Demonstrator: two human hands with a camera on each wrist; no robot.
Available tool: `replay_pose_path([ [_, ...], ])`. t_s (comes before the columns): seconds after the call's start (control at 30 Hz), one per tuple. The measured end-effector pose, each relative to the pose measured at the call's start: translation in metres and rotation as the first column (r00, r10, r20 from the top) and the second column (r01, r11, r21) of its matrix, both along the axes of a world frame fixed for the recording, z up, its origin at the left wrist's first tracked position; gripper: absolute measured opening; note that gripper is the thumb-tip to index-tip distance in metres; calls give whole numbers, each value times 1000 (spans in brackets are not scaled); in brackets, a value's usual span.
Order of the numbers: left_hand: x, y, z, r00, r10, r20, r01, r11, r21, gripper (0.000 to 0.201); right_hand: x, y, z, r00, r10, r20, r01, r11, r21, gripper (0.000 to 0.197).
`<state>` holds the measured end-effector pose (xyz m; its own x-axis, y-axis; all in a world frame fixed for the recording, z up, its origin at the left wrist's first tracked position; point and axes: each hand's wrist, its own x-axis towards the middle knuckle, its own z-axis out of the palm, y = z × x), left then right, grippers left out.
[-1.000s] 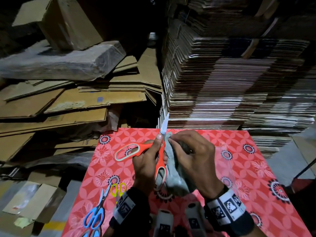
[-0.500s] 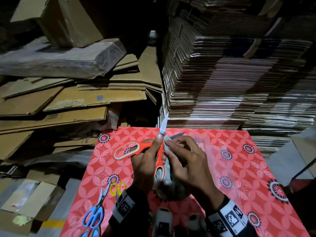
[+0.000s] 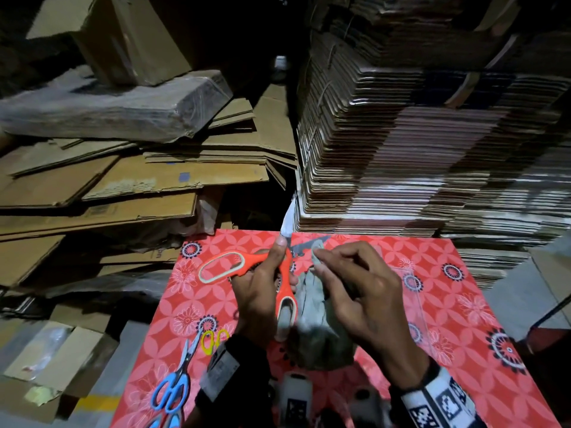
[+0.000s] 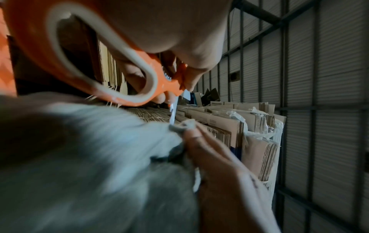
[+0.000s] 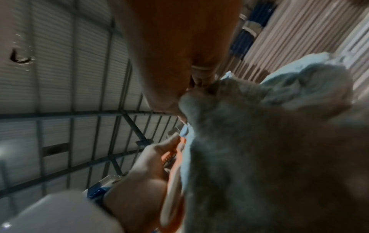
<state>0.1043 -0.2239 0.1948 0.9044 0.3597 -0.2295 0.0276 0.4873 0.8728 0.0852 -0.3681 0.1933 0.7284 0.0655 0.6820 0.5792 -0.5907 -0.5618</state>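
My left hand (image 3: 262,291) grips a pair of orange scissors (image 3: 244,265) near the pivot, above the red patterned table (image 3: 432,304). The scissors' blades (image 3: 296,242) stand spread, one pointing up and away, one to the right. My right hand (image 3: 355,291) pinches a grey cloth (image 3: 312,319) and holds its tip against the right-pointing blade. In the left wrist view the orange scissors (image 4: 99,63) fill the top, with the grey cloth (image 4: 89,157) below, pinched by the right hand's fingers (image 4: 203,141). The right wrist view shows the blurred grey cloth (image 5: 269,141) and my left hand (image 5: 151,157).
Blue-handled scissors (image 3: 171,390) and small yellow-handled scissors (image 3: 213,339) lie on the table's near left. Tall stacks of flat cardboard (image 3: 417,149) rise right behind the table. Loose cardboard sheets (image 3: 123,186) and a wrapped bundle (image 3: 117,109) pile up to the left.
The scissors' blades have opened apart. My right hand has shifted the cloth from the upright blade up and right onto the other blade.
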Motion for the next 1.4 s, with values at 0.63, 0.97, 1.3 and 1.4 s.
replay_pose_path([
  [0.63,-4,-8,-3,1000,-10,13,9,996,84,35,26,3,-2,995,-96,-12,96,995,8,16],
  [0.97,0,-10,-11,1000,-9,-15,10,998,67,36,32,-6,-11,983,-158,-89,165,984,73,17],
  [1.3,-2,-11,-16,999,8,44,-13,993,114,42,29,-2,-10,983,-145,-110,151,988,46,15],
  [1.4,-2,-9,-14,999,7,49,-14,989,147,38,20,4,-12,993,-49,-108,51,998,21,14],
])
